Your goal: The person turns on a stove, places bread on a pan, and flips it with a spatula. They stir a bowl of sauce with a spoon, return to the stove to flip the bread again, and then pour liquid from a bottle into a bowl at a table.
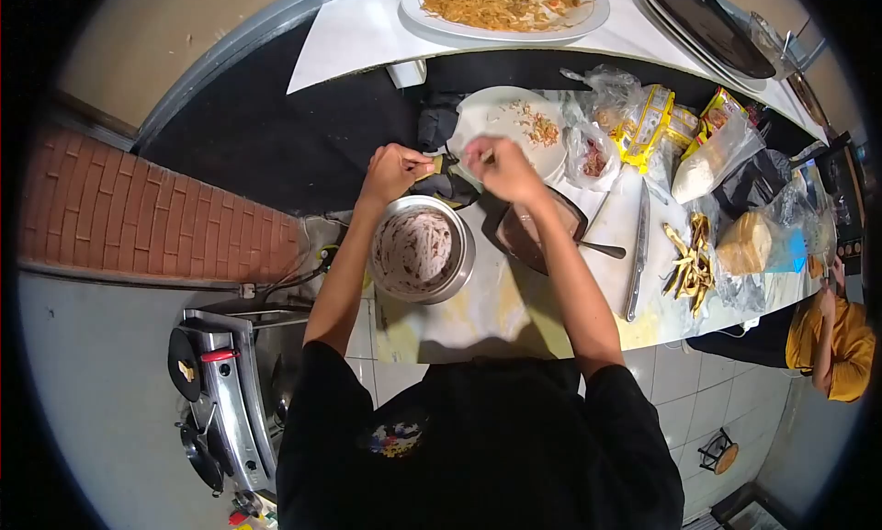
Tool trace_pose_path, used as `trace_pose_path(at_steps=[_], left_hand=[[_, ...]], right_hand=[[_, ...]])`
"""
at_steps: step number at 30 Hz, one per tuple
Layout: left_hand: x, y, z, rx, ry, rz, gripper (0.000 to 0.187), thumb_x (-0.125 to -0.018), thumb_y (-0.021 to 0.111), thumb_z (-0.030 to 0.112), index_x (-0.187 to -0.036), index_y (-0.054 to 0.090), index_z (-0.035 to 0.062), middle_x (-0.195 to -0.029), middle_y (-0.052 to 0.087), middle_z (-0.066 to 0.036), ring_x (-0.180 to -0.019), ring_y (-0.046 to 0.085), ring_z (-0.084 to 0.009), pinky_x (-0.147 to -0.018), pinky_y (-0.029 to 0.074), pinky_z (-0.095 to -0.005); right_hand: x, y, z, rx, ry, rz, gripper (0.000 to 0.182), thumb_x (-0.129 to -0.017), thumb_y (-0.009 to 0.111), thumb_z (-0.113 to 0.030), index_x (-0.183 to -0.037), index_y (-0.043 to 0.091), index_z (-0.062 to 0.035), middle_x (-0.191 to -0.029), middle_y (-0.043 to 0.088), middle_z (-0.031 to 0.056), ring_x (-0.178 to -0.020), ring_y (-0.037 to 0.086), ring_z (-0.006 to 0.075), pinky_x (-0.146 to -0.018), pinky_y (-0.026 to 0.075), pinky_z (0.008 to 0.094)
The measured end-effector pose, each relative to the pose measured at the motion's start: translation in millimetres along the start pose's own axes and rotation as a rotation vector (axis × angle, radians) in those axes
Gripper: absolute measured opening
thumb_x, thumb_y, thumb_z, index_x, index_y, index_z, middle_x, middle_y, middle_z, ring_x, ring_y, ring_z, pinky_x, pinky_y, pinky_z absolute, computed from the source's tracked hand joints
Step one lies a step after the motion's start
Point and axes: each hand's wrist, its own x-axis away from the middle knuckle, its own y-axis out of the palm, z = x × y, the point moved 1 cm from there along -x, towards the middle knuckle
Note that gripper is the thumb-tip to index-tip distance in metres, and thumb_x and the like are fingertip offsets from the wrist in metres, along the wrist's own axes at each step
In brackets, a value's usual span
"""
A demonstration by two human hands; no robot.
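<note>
My left hand [397, 174] is closed on a small yellowish piece, just above the far rim of a metal pot [462, 254] with pinkish-brown residue inside. My right hand [499, 167] is raised over the near edge of a white plate [478, 117] that holds chopped bits; its fingers are curled and blurred, and what they hold cannot be made out. Under my right forearm lies a dark-rimmed dish [524, 236] of brownish paste. A spoon [602, 250] rests at its right side. Dark cloth or plastic [450, 186] lies between my hands.
A knife [638, 254] and yellow-green peels [694, 264] lie right of the dish. Bags, yellow packets [645, 130] and wrapped bread [746, 243] fill the right side. A noodle platter [413, 11] stands on the upper shelf. Another person [831, 342] is at far right; a stove [234, 401] stands lower left.
</note>
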Motion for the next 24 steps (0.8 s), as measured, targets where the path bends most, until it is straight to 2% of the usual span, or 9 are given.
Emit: trace_pose_path(at_steps=[3,5,7,8,9,11,12,14,24], left_hand=[[2,-7,8,-0.108,-0.134,-0.028,0.027,-0.080,0.071,0.018,-0.102,0.069,0.0033,-0.087,0.071,-0.013,-0.076,0.069,-0.0208,-0.074,0.052,-0.0296],[6,-10,12,-0.219,-0.154,0.000,0.030,-0.082,0.069,0.019,-0.107,0.067,0.0032,-0.090,0.071,-0.014,-0.078,0.069,-0.0203,-0.076,0.052,-0.0296],[9,-13,7,-0.103,-0.235,0.009,0.036,-0.084,0.068,0.021,-0.115,0.063,0.0022,-0.096,0.070,-0.016,-0.082,0.068,-0.0173,-0.078,0.052,-0.0285],[11,-16,1,-0.097,-0.233,0.010,0.036,-0.084,0.068,0.021,-0.115,0.063,0.0022,-0.096,0.070,-0.016,-0.082,0.068,-0.0173,-0.078,0.052,-0.0285],[14,-18,-9,0.003,-0.207,-0.038,0.036,-0.086,0.066,0.022,-0.115,0.063,0.0016,-0.098,0.069,-0.015,-0.084,0.067,-0.0168,-0.079,0.051,-0.0280],[24,-23,-26,0.107,-0.182,-0.081,0.035,-0.087,0.065,0.023,-0.115,0.063,0.0010,-0.100,0.069,-0.015,-0.085,0.067,-0.0163,-0.079,0.051,-0.0275],[32,-25,-33,0.256,-0.165,-0.062,0.038,-0.088,0.065,0.026,-0.115,0.062,0.0003,-0.100,0.068,-0.014,-0.087,0.066,-0.0169,-0.079,0.051,-0.0278],[50,-30,-54,0.463,-0.149,-0.045,0.039,-0.092,0.061,0.028,-0.120,0.059,0.0012,-0.103,0.067,-0.010,-0.092,0.062,-0.0141,-0.079,0.049,-0.0257],[168,-36,-54,0.837,-0.533,0.196,0.047,-0.095,0.051,0.041,-0.126,0.054,0.0062,-0.111,0.062,-0.006,-0.094,0.059,-0.0116,-0.082,0.048,-0.0268]], right_hand=[[35,21,-22,0.180,0.358,-0.343,0.032,-0.082,0.065,-0.031,-0.091,0.064,-0.0003,-0.084,0.064,0.0225,-0.079,0.064,0.0354,-0.074,0.050,0.0407],[63,40,-19,0.360,0.241,-0.330,0.039,-0.082,0.063,-0.036,-0.090,0.063,0.0019,-0.090,0.064,0.0258,-0.087,0.064,0.0383,-0.078,0.050,0.0437],[79,57,-12,0.378,0.391,-0.408,0.044,-0.082,0.059,-0.038,-0.089,0.062,0.0051,-0.092,0.063,0.0285,-0.094,0.061,0.0409,-0.083,0.048,0.0457],[87,59,-14,0.419,0.415,-0.383,0.045,-0.082,0.057,-0.037,-0.087,0.061,0.0076,-0.085,0.064,0.0284,-0.083,0.066,0.0366,-0.076,0.053,0.0419],[89,60,-16,0.425,0.417,-0.384,0.045,-0.082,0.057,-0.037,-0.087,0.061,0.0076,-0.085,0.064,0.0284,-0.083,0.066,0.0366,-0.076,0.053,0.0419],[93,64,-14,0.051,0.710,-0.363,0.046,-0.082,0.056,-0.036,-0.088,0.061,0.0086,-0.075,0.064,0.0245,-0.065,0.068,0.0305,-0.060,0.056,0.0374],[95,66,-14,0.055,0.709,-0.365,0.046,-0.082,0.056,-0.036,-0.088,0.061,0.0086,-0.075,0.064,0.0245,-0.065,0.068,0.0305,-0.060,0.056,0.0374],[98,72,-14,-0.058,0.762,-0.267,0.048,-0.082,0.056,-0.036,-0.089,0.061,0.0110,-0.067,0.063,0.0202,-0.053,0.065,0.0239,-0.047,0.055,0.0319],[110,75,-18,-0.210,0.812,-0.269,0.049,-0.092,0.050,-0.039,-0.109,0.053,0.0073,-0.074,0.062,0.0168,-0.055,0.065,0.0234,-0.045,0.056,0.0324]])
